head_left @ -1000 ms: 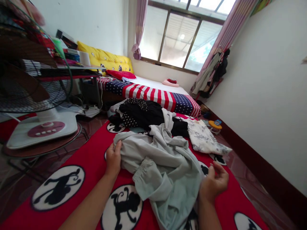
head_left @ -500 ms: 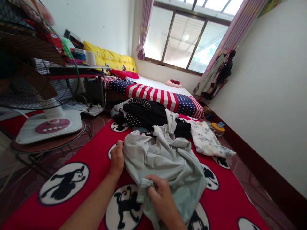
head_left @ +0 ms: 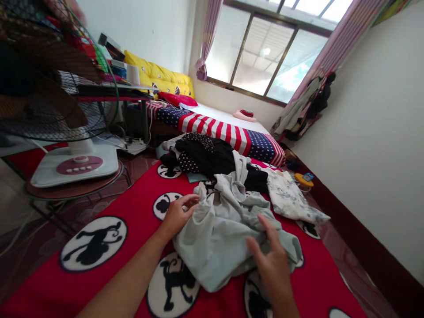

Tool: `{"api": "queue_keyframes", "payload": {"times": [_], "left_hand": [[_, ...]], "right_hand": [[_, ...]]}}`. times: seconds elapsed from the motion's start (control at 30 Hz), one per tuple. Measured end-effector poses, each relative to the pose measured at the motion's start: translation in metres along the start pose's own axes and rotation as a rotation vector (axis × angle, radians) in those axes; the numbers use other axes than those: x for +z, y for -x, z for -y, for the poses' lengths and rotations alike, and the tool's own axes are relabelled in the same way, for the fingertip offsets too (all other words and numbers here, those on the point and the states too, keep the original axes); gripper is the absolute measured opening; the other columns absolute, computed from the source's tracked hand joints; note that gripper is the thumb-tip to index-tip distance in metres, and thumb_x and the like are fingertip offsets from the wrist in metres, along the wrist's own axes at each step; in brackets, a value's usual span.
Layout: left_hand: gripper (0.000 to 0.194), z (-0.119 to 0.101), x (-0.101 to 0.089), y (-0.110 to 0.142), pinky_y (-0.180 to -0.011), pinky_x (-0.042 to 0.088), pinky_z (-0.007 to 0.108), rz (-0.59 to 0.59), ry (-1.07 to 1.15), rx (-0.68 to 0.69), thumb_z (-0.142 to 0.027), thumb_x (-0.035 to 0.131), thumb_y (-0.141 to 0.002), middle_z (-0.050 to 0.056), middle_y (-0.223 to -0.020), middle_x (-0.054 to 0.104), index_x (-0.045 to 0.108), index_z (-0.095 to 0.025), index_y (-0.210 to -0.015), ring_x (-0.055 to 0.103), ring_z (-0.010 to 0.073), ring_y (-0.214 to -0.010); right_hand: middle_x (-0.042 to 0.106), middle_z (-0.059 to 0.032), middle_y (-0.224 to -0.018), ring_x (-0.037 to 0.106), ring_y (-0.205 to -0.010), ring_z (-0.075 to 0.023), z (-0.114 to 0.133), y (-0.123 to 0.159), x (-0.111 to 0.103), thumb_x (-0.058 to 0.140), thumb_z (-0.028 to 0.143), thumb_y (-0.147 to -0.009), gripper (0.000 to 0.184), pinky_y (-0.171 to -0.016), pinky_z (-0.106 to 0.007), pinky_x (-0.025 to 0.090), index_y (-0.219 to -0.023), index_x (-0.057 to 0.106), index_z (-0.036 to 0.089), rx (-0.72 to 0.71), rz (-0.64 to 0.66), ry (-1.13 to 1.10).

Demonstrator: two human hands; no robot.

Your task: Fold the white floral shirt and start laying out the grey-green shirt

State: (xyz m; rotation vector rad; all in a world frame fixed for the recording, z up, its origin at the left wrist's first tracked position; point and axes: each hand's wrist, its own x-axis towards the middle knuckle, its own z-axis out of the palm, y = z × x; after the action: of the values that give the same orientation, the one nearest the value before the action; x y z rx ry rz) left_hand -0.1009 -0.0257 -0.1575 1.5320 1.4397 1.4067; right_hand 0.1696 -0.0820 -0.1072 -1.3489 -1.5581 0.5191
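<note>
A crumpled pale grey-green garment [head_left: 215, 247] lies on the red blanket [head_left: 139, 194] with black monkey prints in white ovals. At its left edge my left hand [head_left: 179, 214] has curled fingers, thumb and fingertips on a raised fold of the cloth. Over the right part of the garment my right hand [head_left: 273, 260] is open, thumb and fingers apart, with nothing in its grip. The ribbed cuff is no longer plain to see.
Beyond the garment lie black clothes [head_left: 212, 154] and a white floral cloth [head_left: 286, 196]. To the left a fan [head_left: 76, 163] stands on a round stool [head_left: 73, 187]. Farther back is a bed with a striped, starred cover [head_left: 228, 134]. A yellow stool [head_left: 304, 179] sits near the right wall.
My right hand has let go of the ribbed cuff, moved right and opened. My left hand has moved right onto the garment's edge. The garment's near part has spread to the right.
</note>
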Motion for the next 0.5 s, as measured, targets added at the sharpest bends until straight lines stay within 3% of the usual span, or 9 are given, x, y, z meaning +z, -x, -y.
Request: {"api": "queue_keyframes", "payload": {"times": [0.13, 0.2, 0.27, 0.33, 0.37, 0.43, 0.5], "left_hand": [[0.027, -0.014, 0.005, 0.014, -0.059, 0.048, 0.024, 0.141, 0.117, 0.058, -0.038, 0.062, -0.082, 0.006, -0.090, 0.074, 0.071, -0.019, -0.098, 0.066, 0.0173, -0.073], [0.028, -0.015, 0.007, 0.017, -0.057, 0.048, 0.023, 0.204, 0.259, 0.029, -0.040, 0.060, -0.084, 0.007, -0.089, 0.074, 0.070, -0.018, -0.099, 0.066, 0.0161, -0.069], [0.031, -0.014, 0.008, 0.018, -0.051, 0.046, 0.022, 0.229, 0.356, -0.006, -0.041, 0.058, -0.086, 0.007, -0.082, 0.074, 0.068, -0.016, -0.099, 0.064, 0.0145, -0.060], [0.031, -0.012, 0.008, 0.015, -0.050, 0.045, 0.022, 0.163, 0.369, -0.021, -0.042, 0.057, -0.085, 0.006, -0.074, 0.072, 0.068, -0.015, -0.095, 0.062, 0.0136, -0.055], [0.031, -0.010, 0.007, 0.013, -0.052, 0.046, 0.023, 0.094, 0.356, -0.021, -0.043, 0.057, -0.085, 0.006, -0.074, 0.072, 0.069, -0.014, -0.093, 0.063, 0.0143, -0.057], [0.031, -0.009, 0.004, 0.009, -0.061, 0.049, 0.025, -0.056, 0.305, -0.019, -0.043, 0.057, -0.085, 0.007, -0.080, 0.073, 0.069, -0.015, -0.093, 0.067, 0.0175, -0.071], [0.033, -0.009, 0.001, 0.005, -0.070, 0.051, 0.027, -0.138, 0.252, -0.033, -0.044, 0.057, -0.084, 0.008, -0.089, 0.073, 0.069, -0.016, -0.096, 0.068, 0.0207, -0.084]], "right_hand": [[0.035, -0.0119, -0.149, 0.063, -0.099, -0.0217, 0.029, 0.021, 0.063, 0.071, 0.023, -0.068, 0.100, -0.076, -0.033, 0.054, -0.151, 0.016, 0.028, 0.006, 0.370, -0.065], [0.036, -0.0110, -0.148, 0.059, -0.108, -0.0232, 0.030, 0.023, 0.080, 0.071, 0.017, -0.064, 0.102, -0.085, -0.033, 0.051, -0.150, 0.017, 0.027, -0.053, 0.440, -0.011], [0.054, -0.0091, -0.132, 0.057, -0.109, -0.0235, 0.026, 0.018, 0.084, 0.066, 0.015, -0.067, 0.077, -0.089, -0.032, 0.047, -0.140, 0.041, 0.023, -0.080, 0.478, 0.050], [0.067, -0.0050, -0.099, 0.061, -0.091, -0.0210, 0.020, 0.010, 0.076, 0.060, 0.016, -0.073, 0.035, -0.079, -0.029, 0.047, -0.107, 0.064, 0.019, -0.034, 0.544, 0.083], [0.066, -0.0025, -0.083, 0.060, -0.079, -0.0190, 0.019, 0.005, 0.068, 0.058, 0.018, -0.076, 0.017, -0.072, -0.027, 0.046, -0.090, 0.066, 0.018, 0.000, 0.584, 0.079], [0.060, 0.0010, -0.065, 0.054, -0.064, -0.0158, 0.021, -0.006, 0.048, 0.056, 0.022, -0.079, 0.010, -0.060, -0.024, 0.043, -0.075, 0.064, 0.017, 0.042, 0.584, 0.014], [0.061, 0.0010, -0.069, 0.055, -0.066, -0.0158, 0.029, -0.015, 0.027, 0.060, 0.025, -0.078, 0.010, -0.060, -0.024, 0.044, -0.078, 0.066, 0.018, -0.016, 0.349, -0.092]]}}
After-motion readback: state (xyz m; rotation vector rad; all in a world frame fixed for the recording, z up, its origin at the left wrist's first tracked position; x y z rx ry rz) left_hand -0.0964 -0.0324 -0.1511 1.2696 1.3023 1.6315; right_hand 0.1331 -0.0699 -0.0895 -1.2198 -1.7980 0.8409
